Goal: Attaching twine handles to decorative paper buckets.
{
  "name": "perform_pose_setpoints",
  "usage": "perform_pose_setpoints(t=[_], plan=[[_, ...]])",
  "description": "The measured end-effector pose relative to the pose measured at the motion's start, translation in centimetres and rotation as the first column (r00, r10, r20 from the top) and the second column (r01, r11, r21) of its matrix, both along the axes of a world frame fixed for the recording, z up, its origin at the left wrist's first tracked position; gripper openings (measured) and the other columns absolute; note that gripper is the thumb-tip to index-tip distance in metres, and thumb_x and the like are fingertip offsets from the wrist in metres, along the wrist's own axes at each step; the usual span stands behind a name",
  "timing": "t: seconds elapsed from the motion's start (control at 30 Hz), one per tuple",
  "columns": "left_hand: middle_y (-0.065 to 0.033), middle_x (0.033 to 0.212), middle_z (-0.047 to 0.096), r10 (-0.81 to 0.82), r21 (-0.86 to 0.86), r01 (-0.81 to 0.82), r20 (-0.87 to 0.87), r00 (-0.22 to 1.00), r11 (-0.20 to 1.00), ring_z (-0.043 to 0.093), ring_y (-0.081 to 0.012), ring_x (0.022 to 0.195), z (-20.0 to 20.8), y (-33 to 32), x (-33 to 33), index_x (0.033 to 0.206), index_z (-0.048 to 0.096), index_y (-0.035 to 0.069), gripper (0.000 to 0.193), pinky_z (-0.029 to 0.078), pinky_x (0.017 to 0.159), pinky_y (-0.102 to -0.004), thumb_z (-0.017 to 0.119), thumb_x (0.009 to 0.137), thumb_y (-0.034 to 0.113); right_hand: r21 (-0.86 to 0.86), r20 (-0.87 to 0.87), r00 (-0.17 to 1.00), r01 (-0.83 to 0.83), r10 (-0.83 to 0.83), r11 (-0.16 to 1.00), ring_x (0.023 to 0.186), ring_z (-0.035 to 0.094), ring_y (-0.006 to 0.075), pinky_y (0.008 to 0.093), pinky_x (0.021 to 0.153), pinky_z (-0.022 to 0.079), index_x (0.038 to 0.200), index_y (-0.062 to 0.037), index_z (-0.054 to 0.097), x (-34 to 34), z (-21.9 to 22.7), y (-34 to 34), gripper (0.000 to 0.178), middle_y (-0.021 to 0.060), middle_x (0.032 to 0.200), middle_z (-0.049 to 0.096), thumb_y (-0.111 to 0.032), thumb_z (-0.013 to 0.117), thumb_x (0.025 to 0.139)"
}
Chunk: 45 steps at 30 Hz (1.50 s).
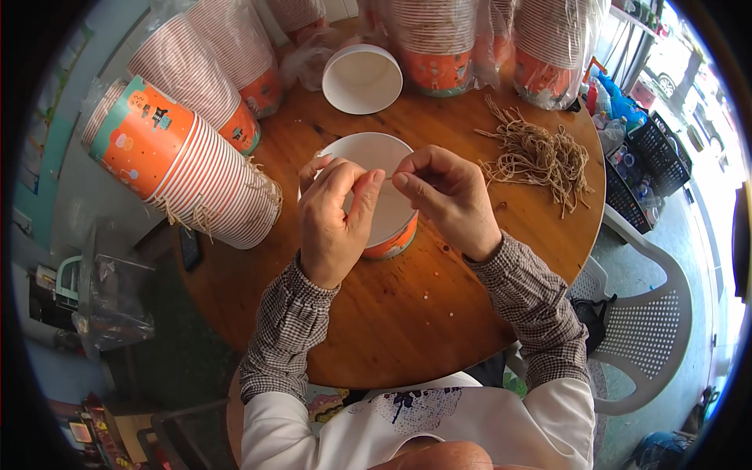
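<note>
A paper bucket point(374, 149), white inside and orange outside, stands on the round wooden table below my hands. My left hand point(337, 211) is closed above its left side, fingers curled against the thumb. Facing it, my right hand point(442, 192) pinches thumb and forefinger together over the bucket's right side. A thin brownish bit shows at the right fingertips, too small to name. To the right lies a tangled heap of brown twine point(540, 157). On the left leans a long nested stack of orange buckets point(200, 168), with twine loops hanging from several rims.
Another white-lined bucket point(362, 78) lies tipped at the back. Several plastic-wrapped bucket stacks point(439, 47) line the far edge. A dark phone point(190, 247) rests at the left edge. Beyond the table's right side are a white plastic chair point(642, 329) and black crates point(658, 149).
</note>
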<state>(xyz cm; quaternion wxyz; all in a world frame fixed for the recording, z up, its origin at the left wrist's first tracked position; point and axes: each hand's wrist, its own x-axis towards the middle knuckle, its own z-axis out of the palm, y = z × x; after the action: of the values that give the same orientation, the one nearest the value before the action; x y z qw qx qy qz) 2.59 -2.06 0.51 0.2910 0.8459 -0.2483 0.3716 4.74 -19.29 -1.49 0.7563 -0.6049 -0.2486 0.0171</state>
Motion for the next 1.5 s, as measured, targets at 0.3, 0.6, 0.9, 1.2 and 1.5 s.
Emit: perform_pose_setpoints(t=[0.3,0.6,0.9,1.2,1.5], plan=[[-0.0016,0.068,0.058,-0.108,-0.131,0.076,-0.255,0.961,0.988,0.057,-0.0183,0.069,-0.7,0.3,0.7,0.076,0.059,0.003,0.047,0.033,0.098,-0.0380,0.037,0.104,0.035,0.063,0.026,1.000,0.012,-0.014,0.998,0.080,0.058,0.0038,0.0219,0.071,0.050,0.093,-0.0014,0.062,0.2,-1.3,0.0,0.007,-0.0018,0.087,0.063,-0.006,0.067,0.090],[-0.0028,0.065,0.056,-0.080,-0.093,0.059,-0.243,0.967,0.994,0.055,-0.0170,0.064,-0.8,-0.1,0.5,0.077,0.057,0.002,0.026,0.041,0.091,-0.0352,0.054,0.098,0.017,0.057,0.001,1.000,0.009,-0.009,0.998,0.078,0.057,0.0038,0.0216,0.068,0.049,0.093,-0.0027,0.063,0.2,-1.6,0.1,0.006,-0.0013,0.086,0.063,-0.006,0.067,0.090],[-0.0062,0.080,0.063,-0.069,-0.073,0.062,-0.103,0.992,0.995,0.060,-0.0252,0.079,-1.0,-0.3,0.5,0.088,0.057,0.004,0.010,0.041,0.093,-0.0387,0.061,0.092,0.012,-0.016,0.114,0.984,0.140,-0.138,0.990,0.074,0.057,0.0035,0.0203,0.064,0.048,0.095,-0.0015,0.062,0.4,-1.9,0.1,0.009,0.0001,0.083,0.063,-0.004,0.067,0.088],[-0.0052,0.087,0.063,-0.052,-0.063,0.049,-0.049,0.997,0.997,0.061,-0.0247,0.085,-1.1,-0.3,0.1,0.091,0.058,0.006,0.007,0.040,0.096,-0.0394,0.064,0.089,0.008,-0.053,0.199,0.970,0.153,-0.139,0.987,0.066,0.055,0.0015,0.0198,0.059,0.046,0.093,-0.0010,0.060,0.3,-1.4,-0.2,0.008,-0.0017,0.073,0.059,-0.003,0.067,0.089],[-0.0034,0.086,0.061,0.001,0.114,-0.017,0.143,0.990,0.993,0.060,-0.0229,0.085,-1.1,-0.4,0.2,0.092,0.058,0.008,0.008,0.038,0.099,-0.0416,0.064,0.087,0.005,-0.175,0.278,0.947,0.213,-0.159,0.961,0.061,0.053,0.0046,0.0222,0.056,0.045,0.089,0.0008,0.060,-0.2,-0.9,-0.6,0.012,0.0025,0.066,0.057,-0.009,0.067,0.090]])
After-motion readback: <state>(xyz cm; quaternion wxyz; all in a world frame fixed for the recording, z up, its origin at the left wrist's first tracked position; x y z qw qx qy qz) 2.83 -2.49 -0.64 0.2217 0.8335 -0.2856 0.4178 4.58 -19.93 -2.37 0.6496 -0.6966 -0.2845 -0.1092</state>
